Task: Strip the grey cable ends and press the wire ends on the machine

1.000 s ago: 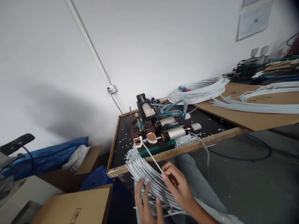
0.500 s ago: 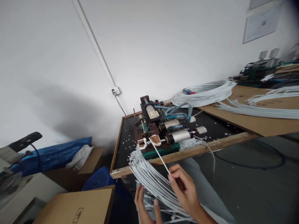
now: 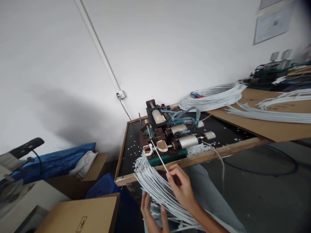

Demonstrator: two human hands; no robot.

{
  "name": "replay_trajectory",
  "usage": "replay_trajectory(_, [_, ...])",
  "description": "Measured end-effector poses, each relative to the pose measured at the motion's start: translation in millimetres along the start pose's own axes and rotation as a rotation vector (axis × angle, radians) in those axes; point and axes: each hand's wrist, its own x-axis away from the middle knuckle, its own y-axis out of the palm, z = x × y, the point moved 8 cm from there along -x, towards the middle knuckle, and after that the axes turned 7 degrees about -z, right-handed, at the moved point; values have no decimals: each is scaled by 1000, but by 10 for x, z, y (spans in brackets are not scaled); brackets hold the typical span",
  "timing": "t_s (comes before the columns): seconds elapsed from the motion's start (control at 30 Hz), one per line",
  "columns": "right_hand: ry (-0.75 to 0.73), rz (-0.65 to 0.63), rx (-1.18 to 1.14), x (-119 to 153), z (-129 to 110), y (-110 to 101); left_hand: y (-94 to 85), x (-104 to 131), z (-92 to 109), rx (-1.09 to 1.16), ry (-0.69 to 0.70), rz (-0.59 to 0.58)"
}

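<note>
A single white wire is pinched between the thumb and fingers of my right hand. Its far end reaches up into the gap between the jaws of a pneumatic clamping machine on the bench. Below, a thick bundle of white wires runs from the bench edge down over my lap. My left hand is at the lower left side of that bundle, fingers and thumb apart, close against the wires. Whether it bears any of their weight cannot be seen.
Short white offcuts litter the black bench around the machine. A coil of white wire lies behind, beside more wires on a cardboard sheet. To the left are a cardboard box and a blue basket. The bench has a wooden rim.
My right hand has moved up and to the left, carrying the wire's tip further into the machine. My left hand and the bundle have hardly moved.
</note>
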Motion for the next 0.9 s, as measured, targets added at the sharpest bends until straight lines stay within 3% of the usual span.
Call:
replay_trajectory(0.7, [16,-31,34,-65,-19,34,-9,-16,34,18,-26,9])
replay_trajectory(0.83, [16,-39,37,-64,-23,44,-131,1,103,7,-47,49])
replay_trajectory(0.9, [15,-41,40,-66,-25,47,-208,51,109,4,-137,4])
